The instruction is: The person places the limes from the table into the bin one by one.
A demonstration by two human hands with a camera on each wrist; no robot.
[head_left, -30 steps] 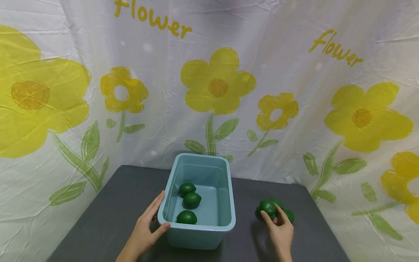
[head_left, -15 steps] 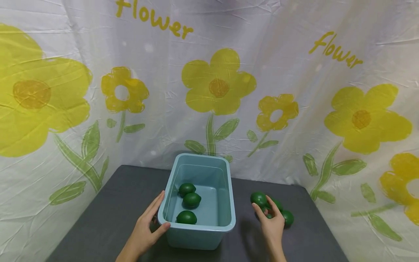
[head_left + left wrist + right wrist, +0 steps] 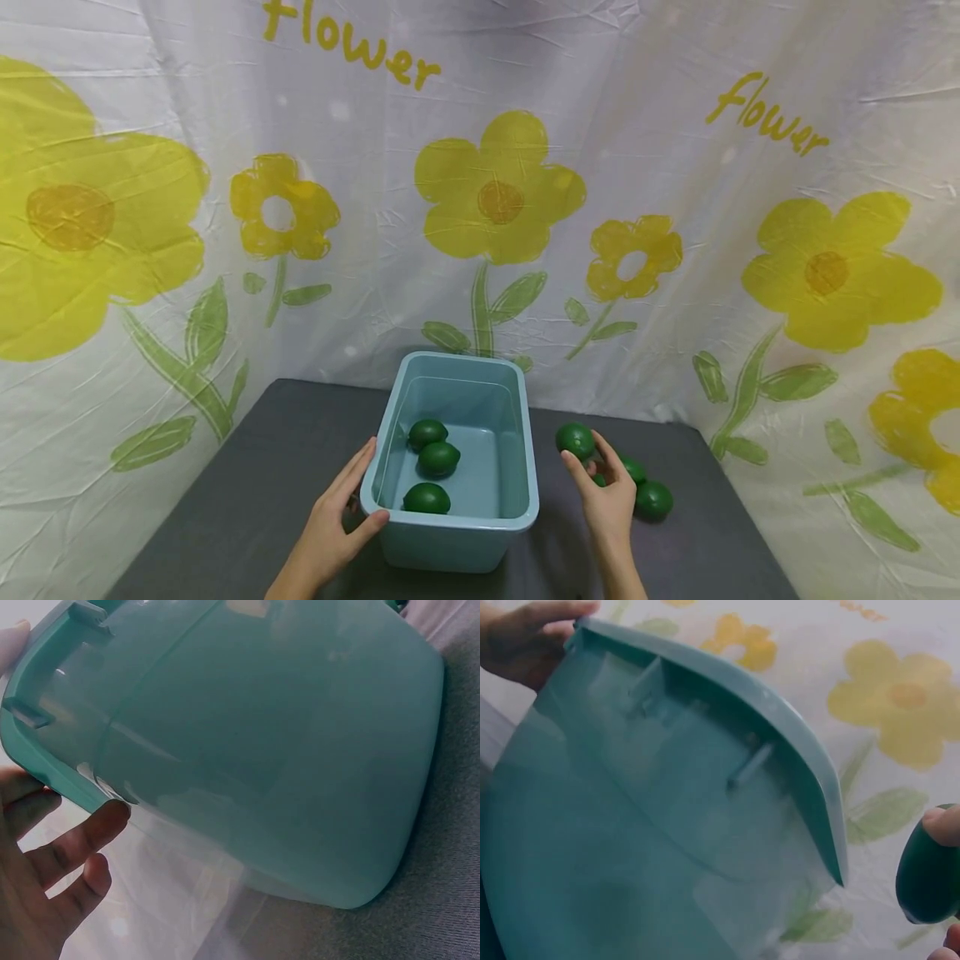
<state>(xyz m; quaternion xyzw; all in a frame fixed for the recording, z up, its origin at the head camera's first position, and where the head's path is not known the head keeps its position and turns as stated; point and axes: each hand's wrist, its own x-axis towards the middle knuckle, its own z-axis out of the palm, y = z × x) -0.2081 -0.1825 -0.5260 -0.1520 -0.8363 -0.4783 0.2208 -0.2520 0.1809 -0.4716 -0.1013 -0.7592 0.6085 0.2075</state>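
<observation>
In the head view, my right hand (image 3: 609,500) pinches a dark green lime (image 3: 575,441) between thumb and fingers, to the right of a light blue plastic bin (image 3: 450,542). That lime (image 3: 922,877) also shows at the right edge of the right wrist view. My left hand (image 3: 330,521) rests against the bin's near left corner, its fingers fairly straight along the left side and its thumb on the front rim. Three limes lie inside the bin: one at the back (image 3: 427,435), another just in front (image 3: 438,458), a third near the front wall (image 3: 427,498).
Beside and behind my right hand, several limes sit on the dark grey table (image 3: 247,492), including a near one (image 3: 654,501) and a partly hidden one (image 3: 633,469). A white curtain (image 3: 360,275) with yellow printed flowers stands close behind the bin and at the sides.
My right hand has lifted its lime off the pile and carried it left toward the bin, uncovering limes behind it. The left hand and the bin have stayed in place.
</observation>
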